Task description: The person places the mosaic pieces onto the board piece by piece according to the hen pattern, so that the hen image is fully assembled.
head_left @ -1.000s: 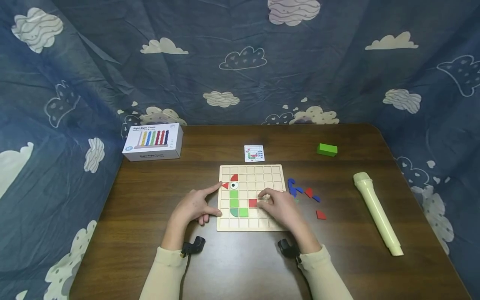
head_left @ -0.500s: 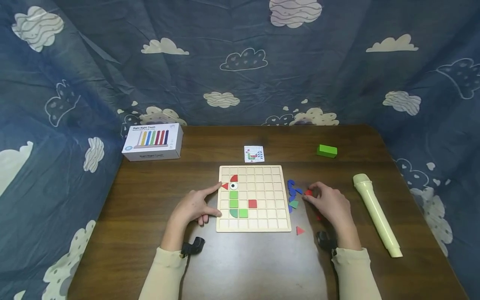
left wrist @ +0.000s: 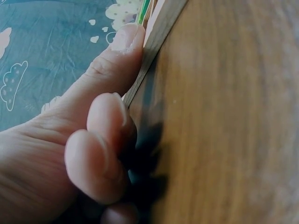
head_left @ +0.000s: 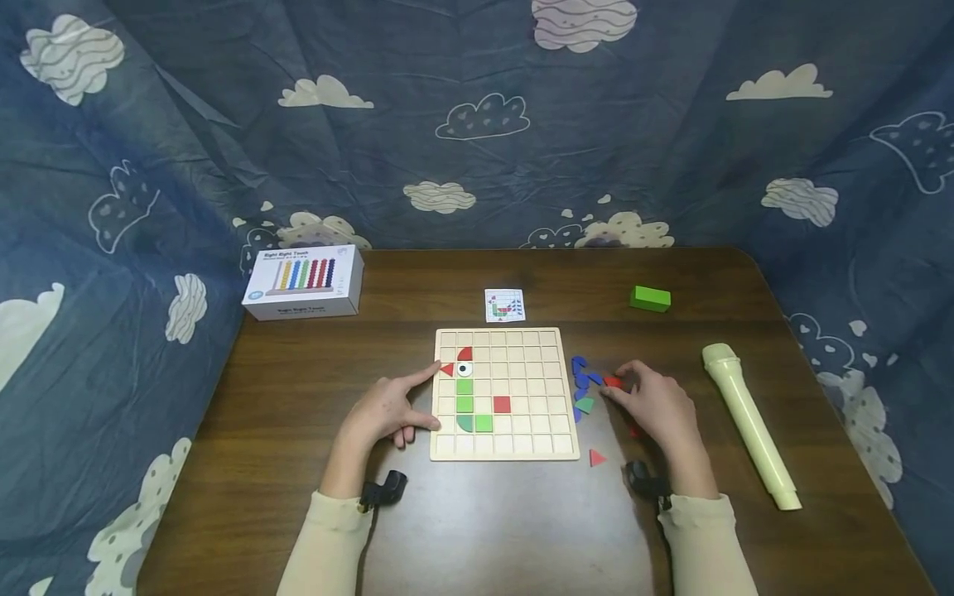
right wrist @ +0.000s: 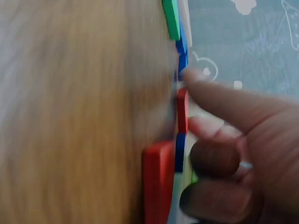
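My left hand steadies the pale wooden grid board, thumb and straight forefinger pressing its left edge and the other fingers curled under. On the board sit a white eye tile, red tiles including a square, and several green ones. To the right of the board, my right hand pinches a small red tile between thumb and forefinger, low over the table. In the right wrist view this red tile stands between the fingertips, beside blue tiles.
Loose blue tiles, a green tile and a red triangle lie right of the board. Behind stand a picture card, a white box and a green block. A pale yellow tube lies far right.
My right hand has left the red square on the board and moved right to the loose tiles, taking hold of a red one. My left hand has stayed at the board's edge.
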{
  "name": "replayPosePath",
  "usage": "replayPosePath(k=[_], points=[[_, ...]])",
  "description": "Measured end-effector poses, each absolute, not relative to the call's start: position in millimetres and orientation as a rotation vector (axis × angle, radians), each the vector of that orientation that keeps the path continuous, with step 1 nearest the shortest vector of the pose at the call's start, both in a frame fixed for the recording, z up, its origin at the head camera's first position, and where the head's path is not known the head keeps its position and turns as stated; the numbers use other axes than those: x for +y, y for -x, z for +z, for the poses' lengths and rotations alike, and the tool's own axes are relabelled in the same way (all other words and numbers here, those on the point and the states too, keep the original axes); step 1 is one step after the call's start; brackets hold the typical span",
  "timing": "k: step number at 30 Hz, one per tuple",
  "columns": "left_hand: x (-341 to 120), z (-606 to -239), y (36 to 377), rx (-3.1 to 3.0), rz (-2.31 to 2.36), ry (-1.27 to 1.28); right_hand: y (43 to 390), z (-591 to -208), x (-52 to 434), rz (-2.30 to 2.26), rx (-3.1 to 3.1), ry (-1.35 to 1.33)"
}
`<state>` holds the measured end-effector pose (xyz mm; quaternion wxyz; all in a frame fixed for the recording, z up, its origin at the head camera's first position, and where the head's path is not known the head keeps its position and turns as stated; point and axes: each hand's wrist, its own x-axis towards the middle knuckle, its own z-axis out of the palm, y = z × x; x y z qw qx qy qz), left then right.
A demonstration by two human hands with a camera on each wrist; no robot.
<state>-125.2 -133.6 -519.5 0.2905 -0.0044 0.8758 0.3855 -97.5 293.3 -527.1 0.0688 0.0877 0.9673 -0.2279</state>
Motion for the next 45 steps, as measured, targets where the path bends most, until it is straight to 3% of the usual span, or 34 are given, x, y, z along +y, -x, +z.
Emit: replayPosePath(k=[34, 38, 45], points=[[-134, -522, 127, 2.34, 1.018, 0.0, 99, -527, 297, -0.755, 2.913, -0.248], [-133, -521, 127, 2.336, 1.022, -0.004, 97, -506, 275, -0.8, 2.946, -0.183], [-134, -521, 127, 2.333, 1.012, 0.023, 100, -486, 183, -0.893, 2.903, 0.16]])
